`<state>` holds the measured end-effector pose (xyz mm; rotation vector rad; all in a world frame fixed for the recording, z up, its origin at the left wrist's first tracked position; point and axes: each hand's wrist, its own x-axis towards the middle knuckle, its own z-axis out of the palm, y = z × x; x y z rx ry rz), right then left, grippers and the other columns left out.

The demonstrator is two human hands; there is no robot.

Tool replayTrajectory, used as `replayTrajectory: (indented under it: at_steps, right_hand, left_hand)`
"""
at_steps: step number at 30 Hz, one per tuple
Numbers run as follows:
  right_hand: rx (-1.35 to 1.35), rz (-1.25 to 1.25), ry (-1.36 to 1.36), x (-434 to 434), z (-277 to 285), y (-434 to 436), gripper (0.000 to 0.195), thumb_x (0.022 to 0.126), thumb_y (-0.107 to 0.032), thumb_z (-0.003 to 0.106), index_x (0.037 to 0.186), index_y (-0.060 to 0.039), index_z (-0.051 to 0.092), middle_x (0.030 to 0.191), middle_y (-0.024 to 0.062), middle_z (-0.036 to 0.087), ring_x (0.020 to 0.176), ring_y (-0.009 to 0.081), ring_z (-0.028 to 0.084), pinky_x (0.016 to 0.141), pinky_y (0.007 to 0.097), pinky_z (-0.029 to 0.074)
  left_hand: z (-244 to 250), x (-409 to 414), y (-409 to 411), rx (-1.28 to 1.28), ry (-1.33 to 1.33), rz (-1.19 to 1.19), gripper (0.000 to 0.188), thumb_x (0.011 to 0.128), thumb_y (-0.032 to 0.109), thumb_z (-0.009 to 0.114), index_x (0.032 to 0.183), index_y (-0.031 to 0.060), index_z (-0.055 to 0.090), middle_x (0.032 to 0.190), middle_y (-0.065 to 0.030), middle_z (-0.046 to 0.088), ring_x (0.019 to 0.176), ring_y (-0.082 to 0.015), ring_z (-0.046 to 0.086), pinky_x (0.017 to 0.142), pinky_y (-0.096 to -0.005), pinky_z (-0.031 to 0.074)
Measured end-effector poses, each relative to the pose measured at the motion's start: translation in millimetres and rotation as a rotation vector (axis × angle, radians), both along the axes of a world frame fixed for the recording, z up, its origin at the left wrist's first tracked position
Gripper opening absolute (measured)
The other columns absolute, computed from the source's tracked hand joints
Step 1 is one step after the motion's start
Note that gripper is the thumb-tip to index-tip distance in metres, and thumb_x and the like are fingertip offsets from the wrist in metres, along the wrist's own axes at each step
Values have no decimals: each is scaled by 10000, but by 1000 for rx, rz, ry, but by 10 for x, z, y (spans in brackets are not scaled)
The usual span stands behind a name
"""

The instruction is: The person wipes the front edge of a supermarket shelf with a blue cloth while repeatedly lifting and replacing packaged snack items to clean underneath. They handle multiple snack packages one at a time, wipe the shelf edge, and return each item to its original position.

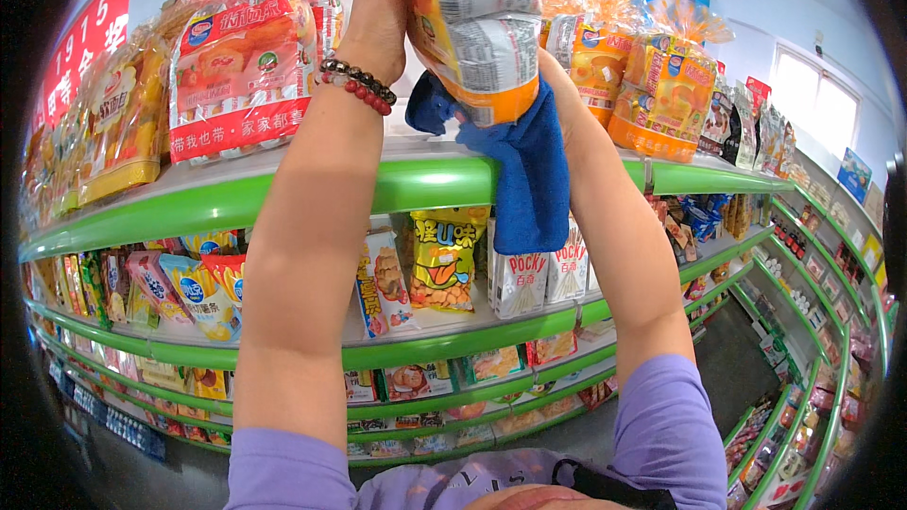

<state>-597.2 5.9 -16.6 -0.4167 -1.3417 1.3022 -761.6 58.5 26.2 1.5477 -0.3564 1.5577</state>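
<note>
My left hand (386, 18) grips the left side of an orange and silver plastic snack package (489, 60), raised above the top shelf at the upper middle. Printed panels with barcodes face me. My right hand (553, 74) is at the package's right side, its fingers hidden behind the package and a blue cloth (535, 177). That cloth is bunched under the package, in my right hand, and its long end hangs over the shelf's green front edge (436, 180). Bead bracelets (358, 83) circle my left wrist.
A large red and clear bread bag (241, 78) stands left of my hands. Orange snack bags (659, 95) stand to the right. Below, a yellow snack bag (446, 258) and white Pocky boxes (521, 283) line the second shelf. More shelving (815, 297) runs along the right.
</note>
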Motion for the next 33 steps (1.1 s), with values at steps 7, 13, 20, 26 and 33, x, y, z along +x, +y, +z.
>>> replayTrajectory:
  at_steps: [7,13,20,26,33]
  right_hand:
    - [-25,-541,-66,-34,17,131,485,973,-373,499,1257,14,565,1146,199,656,987,283,677,813,406,584]
    - [406,-666,58,-215,66,23,581,996,-495,437,1276,3,541,1176,125,633,1020,196,636,884,312,512]
    - [999,-1225,-359,-188,49,145,1096,802,-429,743,1467,100,49,1424,379,285,1356,445,309,1126,422,270]
    - [697,-1013,-557,-186,-71,46,958,797,-316,767,1418,105,172,1320,295,479,1224,362,501,1043,403,388]
    - [624,-884,-434,173,-74,123,752,845,-294,733,1376,35,314,1203,191,609,1130,273,574,992,377,428]
  left_hand:
    - [10,-42,-328,-216,101,416,666,945,571,494,1224,-26,589,1134,-109,656,1001,-185,633,845,-297,510]
    - [1,31,71,-321,-64,681,854,711,590,779,1162,-95,541,971,-165,663,752,-210,689,657,-316,566]
    - [-29,103,-94,-370,162,1412,987,670,706,723,1207,-100,536,1101,-229,626,957,-327,651,848,-434,508]
    - [-41,39,83,-403,-143,1205,873,736,620,727,1194,-100,542,1179,-245,591,1082,-313,599,860,-385,507]
    - [-39,131,138,-341,-9,1210,659,862,507,655,1123,-91,561,1035,-181,645,908,-241,649,771,-359,529]
